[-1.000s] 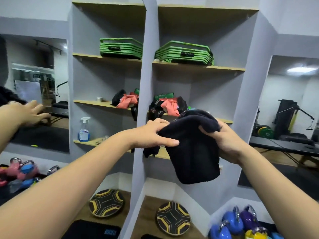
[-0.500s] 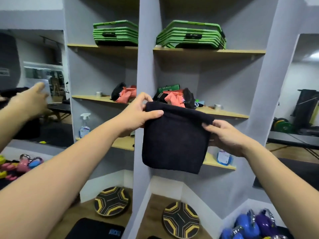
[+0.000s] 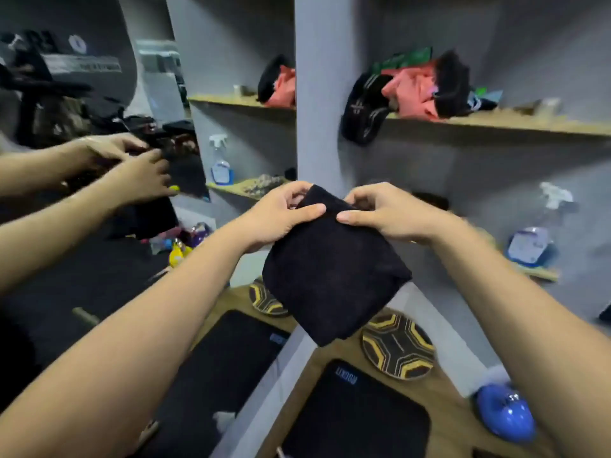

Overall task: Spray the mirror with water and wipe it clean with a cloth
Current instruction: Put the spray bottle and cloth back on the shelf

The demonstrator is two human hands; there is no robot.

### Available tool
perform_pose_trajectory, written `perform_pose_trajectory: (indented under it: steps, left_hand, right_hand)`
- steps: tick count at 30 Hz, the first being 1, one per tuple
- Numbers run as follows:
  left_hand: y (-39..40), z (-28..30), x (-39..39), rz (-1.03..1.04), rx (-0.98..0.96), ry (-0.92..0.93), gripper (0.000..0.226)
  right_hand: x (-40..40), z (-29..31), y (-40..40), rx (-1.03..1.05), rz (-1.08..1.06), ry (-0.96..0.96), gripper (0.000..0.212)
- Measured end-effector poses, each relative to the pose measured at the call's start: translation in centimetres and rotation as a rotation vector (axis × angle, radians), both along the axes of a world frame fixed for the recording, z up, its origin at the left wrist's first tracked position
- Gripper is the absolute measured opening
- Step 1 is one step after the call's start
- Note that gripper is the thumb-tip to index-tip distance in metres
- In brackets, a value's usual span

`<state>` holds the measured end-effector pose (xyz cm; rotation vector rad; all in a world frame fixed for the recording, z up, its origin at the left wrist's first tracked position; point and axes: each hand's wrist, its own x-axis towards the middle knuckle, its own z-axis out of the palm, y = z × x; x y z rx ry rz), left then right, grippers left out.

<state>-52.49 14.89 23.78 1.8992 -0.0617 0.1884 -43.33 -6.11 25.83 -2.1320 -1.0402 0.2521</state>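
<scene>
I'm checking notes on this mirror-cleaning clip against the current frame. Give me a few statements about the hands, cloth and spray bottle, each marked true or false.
1. Both hands hold the black cloth. True: the left hand and right hand pinch its top edge.
2. The right hand is holding the spray bottle. False: the bottle stands on the lower shelf to the right, untouched.
3. The cloth is pressed flat against the mirror. False: it hangs folded in mid-air in front of the shelving.
4. The mirror on the left reflects two hands with a dark cloth. True.
5. A blue kettlebell sits on the floor at lower right. True.
</scene>
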Motion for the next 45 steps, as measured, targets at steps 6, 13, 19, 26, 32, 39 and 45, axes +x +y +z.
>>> perform_pose_trajectory:
  steps: [6, 13, 19, 26, 32, 39, 45]
  left_hand:
    - [2.5, -16.8, -0.1, 0.122, -0.135, 0.209, 0.034]
    - [5.1, -35.1, -6.1, 0.156, -0.043, 0.441, 0.018]
    - [4.6, -50.2, -10.3, 0.232, 0.080, 0.491, 0.013]
    - [4.1, -70.3, -12.2, 0.213, 0.249, 0.565, 0.020]
    - [4.5, -84.1, -12.5, 0.273, 0.453, 0.619, 0.054]
    - [4.9, -89.9, -11.8, 0.290, 0.480, 0.678, 0.025]
    - [4.8, -81.9, -9.5, 0.378, 0.326, 0.699, 0.032]
  right_hand:
    - [1.1, -16.6, 3.9, -0.069, -0.002, 0.220, 0.012]
    - [-3.7, -36.3, 6.9, -0.134, -0.016, 0.472, 0.012]
    - [-8.6, -52.6, 8.5, -0.169, -0.139, 0.690, 0.014]
    - [-10.2, -73.9, 9.8, -0.289, -0.387, 0.785, 0.025]
    - [-10.1, -88.3, 13.4, -0.457, -0.487, 0.737, 0.088]
    - [-11.4, -96.6, 15.8, -0.543, -0.486, 0.593, 0.038]
    - [-6.9, -84.1, 12.1, -0.233, -0.356, 0.541, 0.017]
